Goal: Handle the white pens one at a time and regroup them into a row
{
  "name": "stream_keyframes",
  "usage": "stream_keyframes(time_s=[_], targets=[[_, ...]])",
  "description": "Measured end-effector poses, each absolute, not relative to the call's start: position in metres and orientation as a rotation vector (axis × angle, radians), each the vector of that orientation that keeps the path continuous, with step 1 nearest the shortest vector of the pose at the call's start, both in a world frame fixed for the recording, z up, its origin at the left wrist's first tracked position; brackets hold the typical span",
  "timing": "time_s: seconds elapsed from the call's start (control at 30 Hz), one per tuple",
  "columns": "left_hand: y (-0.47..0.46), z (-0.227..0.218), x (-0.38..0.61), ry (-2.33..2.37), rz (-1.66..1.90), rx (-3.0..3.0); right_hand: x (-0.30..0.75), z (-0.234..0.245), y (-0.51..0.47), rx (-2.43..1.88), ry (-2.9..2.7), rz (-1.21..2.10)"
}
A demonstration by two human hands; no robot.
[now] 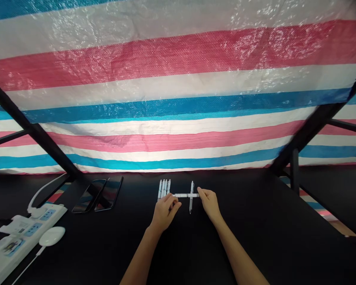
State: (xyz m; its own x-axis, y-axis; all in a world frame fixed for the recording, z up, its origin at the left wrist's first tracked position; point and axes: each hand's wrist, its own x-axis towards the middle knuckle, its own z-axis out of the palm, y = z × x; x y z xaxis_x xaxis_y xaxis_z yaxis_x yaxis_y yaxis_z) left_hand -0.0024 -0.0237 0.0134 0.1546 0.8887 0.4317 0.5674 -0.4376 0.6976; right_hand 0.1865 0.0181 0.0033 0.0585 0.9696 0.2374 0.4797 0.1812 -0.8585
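A white pen [182,195] lies crosswise over another white pen [191,206], which points away from me, so the two form a cross. My right hand [209,202] pinches the right end of the crosswise pen between thumb and fingers. At its left end is my left hand [164,211], with curled fingers closed at that end; the exact grip there is partly hidden. Just beyond the left hand, several white pens [163,188] lie side by side in a row, their lower parts covered by the fingers.
Two dark phones [109,194] lie at the left on the black table [190,253]. A white power strip [32,227] with plugs and a white round charger [52,236] sits at the near left. Black frame bars [310,132] and a striped tarp [166,138] enclose the table.
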Motion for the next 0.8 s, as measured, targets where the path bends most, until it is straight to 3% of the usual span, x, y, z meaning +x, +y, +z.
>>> stream_keyframes(time_s=[0.37, 0.8], targets=[[-0.023, 0.015, 0.0, 1.325, 1.289, 1.766, 0.174, 0.0, 0.018, -1.372, -1.614, 0.842], [-0.015, 0.012, 0.005, 1.228, 1.202, 1.388, 0.172, 0.008, 0.009, -1.475, -1.643, 0.501]])
